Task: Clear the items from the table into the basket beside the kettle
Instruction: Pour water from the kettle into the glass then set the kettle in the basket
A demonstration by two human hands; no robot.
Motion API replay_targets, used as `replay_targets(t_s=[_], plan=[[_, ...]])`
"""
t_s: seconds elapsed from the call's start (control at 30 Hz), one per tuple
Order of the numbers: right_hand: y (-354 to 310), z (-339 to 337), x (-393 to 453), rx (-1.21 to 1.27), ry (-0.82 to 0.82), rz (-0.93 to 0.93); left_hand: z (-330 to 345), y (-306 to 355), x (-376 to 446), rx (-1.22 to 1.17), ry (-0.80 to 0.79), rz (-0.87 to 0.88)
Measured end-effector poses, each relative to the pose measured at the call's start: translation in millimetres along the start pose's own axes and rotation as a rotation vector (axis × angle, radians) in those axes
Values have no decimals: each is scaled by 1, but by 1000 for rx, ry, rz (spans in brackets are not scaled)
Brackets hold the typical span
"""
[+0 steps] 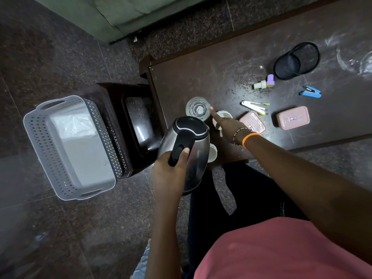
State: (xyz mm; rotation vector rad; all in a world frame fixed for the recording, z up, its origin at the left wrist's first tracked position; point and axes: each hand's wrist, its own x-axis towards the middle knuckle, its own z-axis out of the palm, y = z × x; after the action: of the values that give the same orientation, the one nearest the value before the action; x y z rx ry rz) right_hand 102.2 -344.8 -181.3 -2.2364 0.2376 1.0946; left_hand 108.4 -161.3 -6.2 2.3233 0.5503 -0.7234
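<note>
Grey basket (68, 146) holds only white plastic; glass (197, 108) looks empty.

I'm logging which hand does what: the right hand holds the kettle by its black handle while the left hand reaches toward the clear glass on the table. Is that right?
Not quite: the hands are swapped. In the head view the left hand holds the kettle by its black handle, while the right hand reaches toward the clear glass on the table.

basket (70, 146) open-topped, kettle (186, 150) crowding glass (197, 108) and cups (222, 117)
</note>
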Motion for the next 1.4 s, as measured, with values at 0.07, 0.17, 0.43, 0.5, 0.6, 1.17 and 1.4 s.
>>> replay_targets(t_s=[0.07, 0.17, 0.43, 0.5, 0.6, 1.17, 1.4], plan=[[-1, 0, 0, 3, -6, -2, 0, 0, 0, -6, -4, -3], [-4, -1, 0, 62, 74, -1, -1, -2, 1, -12, -16, -1], [-21, -26, 23, 118, 277, -40, -3, -5, 1, -34, -19, -8], [-27, -33, 29, 65, 232, -63, -5, -6, 1, -26, -17, -7], [-34, -41, 35, 0, 192, -86, -7, -6, 1, -14, -18, -13], [-37, -44, 42, -34, 189, -90, -15, -1, 3, -6, -68, -8], [-37, -43, 41, -44, 182, -85, -15, 5, 3, 16, -69, -1]])
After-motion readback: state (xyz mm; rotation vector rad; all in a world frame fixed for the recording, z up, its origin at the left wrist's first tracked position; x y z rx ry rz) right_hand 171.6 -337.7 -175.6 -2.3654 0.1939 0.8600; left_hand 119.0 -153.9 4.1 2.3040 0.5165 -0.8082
